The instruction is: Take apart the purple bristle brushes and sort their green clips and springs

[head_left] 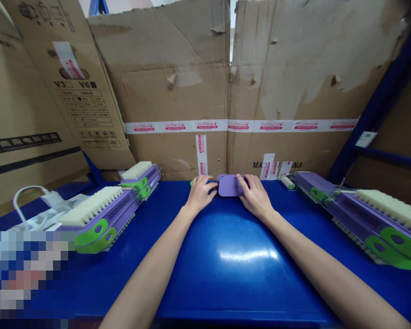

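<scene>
In the center of the frame, near the top edge of the blue table, both hands meet on 1 purple brush body, which lies flat on the table just in front of the cardboard wall. The left hand has its fingers curled around the left end of this piece, where a small green part shows just beside the fingers; the hand is mostly closed and seems to grip it. The right hand lies over the right end with the fingers bent down on the top, also partly closed and touching it, but how firmly it grips I cannot tell. About the progress, I judge that the work is somewhere in the middle: at the left of the frame there is a row of finished brushes with purple bodies, green handles and pale bristles, and at the right of the frame another row of brushes of the same kind, while the piece in the hands shows no bristles from this view. A white cable lies at the far left, near the left row.
</scene>
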Demonstrator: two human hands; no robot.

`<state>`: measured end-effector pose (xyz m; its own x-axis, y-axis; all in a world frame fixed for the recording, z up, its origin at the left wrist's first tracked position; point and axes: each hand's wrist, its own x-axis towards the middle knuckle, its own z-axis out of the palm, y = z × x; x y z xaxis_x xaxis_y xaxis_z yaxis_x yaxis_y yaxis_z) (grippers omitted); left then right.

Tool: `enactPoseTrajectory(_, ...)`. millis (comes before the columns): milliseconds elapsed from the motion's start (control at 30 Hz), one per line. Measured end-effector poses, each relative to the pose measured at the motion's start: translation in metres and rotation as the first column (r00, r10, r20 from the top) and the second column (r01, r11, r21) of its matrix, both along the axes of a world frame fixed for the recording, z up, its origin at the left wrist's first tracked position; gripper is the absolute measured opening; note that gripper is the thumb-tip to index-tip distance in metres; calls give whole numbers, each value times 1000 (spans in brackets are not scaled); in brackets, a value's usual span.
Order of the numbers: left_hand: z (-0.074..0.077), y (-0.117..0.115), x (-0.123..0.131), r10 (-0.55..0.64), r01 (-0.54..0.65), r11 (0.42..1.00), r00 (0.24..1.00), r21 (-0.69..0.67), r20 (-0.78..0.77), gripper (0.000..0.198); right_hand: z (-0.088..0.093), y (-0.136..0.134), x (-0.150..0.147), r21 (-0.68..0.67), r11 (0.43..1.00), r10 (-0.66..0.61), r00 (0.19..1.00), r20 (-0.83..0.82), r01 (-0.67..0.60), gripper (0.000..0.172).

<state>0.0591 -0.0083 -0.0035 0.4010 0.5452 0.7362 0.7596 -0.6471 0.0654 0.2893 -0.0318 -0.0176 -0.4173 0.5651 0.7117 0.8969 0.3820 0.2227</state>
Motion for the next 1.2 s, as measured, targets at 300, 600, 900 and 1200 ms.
enactPoseTrajectory(300, 8, 13, -29, 104, -69, 993, 890, -96, 444, 19, -1, 1, 1, -2, 1000, -11, 1000, -12, 11, 70)
enactPoseTrajectory(600, 14, 23, -37, 144, 161, 964, 361, -213, 921, 16, -2, 1, 0, -1, 1000, -23, 1000, -8, 23, 71)
enactPoseTrajectory(900, 11, 28, -49, 243, 265, 929, 84, -257, 966, 30, 1, -4, -1, -45, 983, 180, 984, 1, -180, 70)
enactPoseTrajectory(1200, 9, 30, -50, 284, 420, 876, -47, -239, 958, 31, 1, -8, -9, -50, 959, 270, 955, -123, -277, 69)
